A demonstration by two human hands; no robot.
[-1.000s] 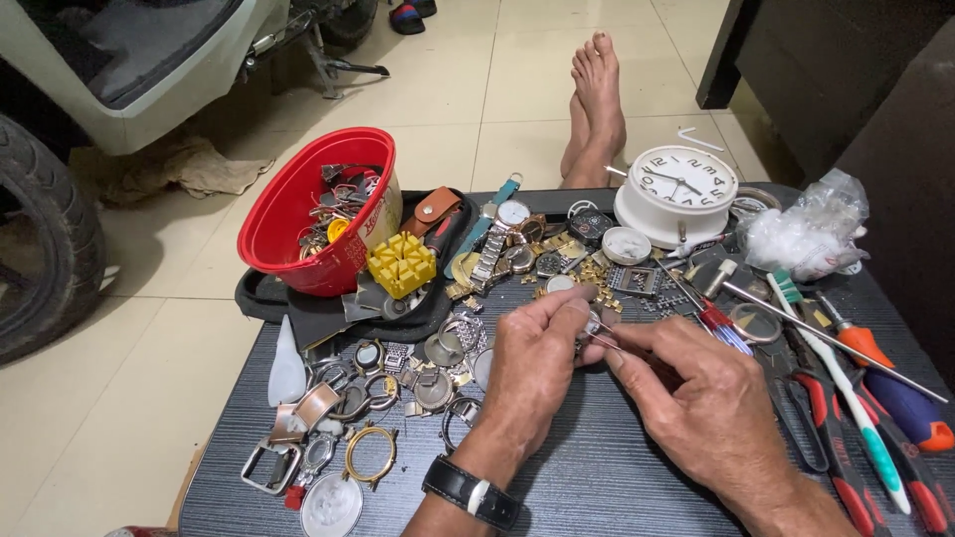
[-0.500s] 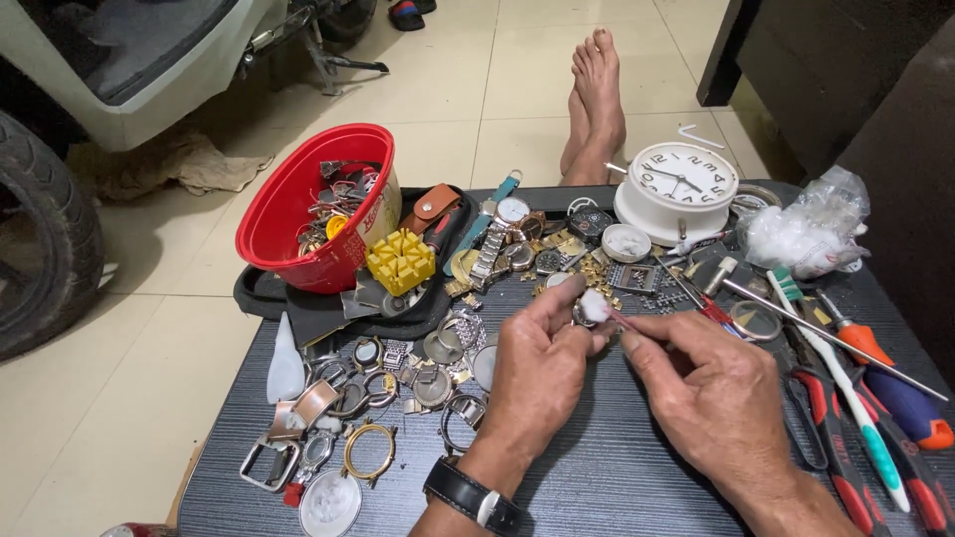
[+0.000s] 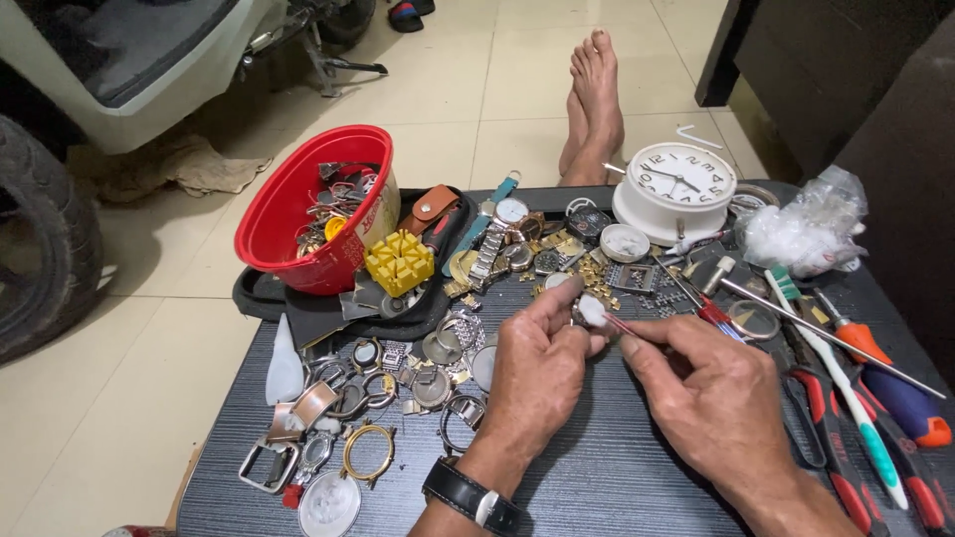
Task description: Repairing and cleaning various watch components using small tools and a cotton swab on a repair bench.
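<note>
Two hands meet over the dark worktop (image 3: 597, 477) in the head view. The left hand (image 3: 537, 373) pinches a small round watch case (image 3: 591, 310) at the tips of its fingers (image 3: 557, 298). Half a second ago the case sat a little lower and more open to the camera; now it is turned more to the right hand (image 3: 711, 398). Its fingers are pressed together on a thin red-handled tool (image 3: 637, 328), whose tip touches the case. I judge the fine work on the case has begun. Beyond the fingers lie loose watch parts (image 3: 438, 378), a red bowl (image 3: 288, 229) and a white clock (image 3: 676, 189).
</note>
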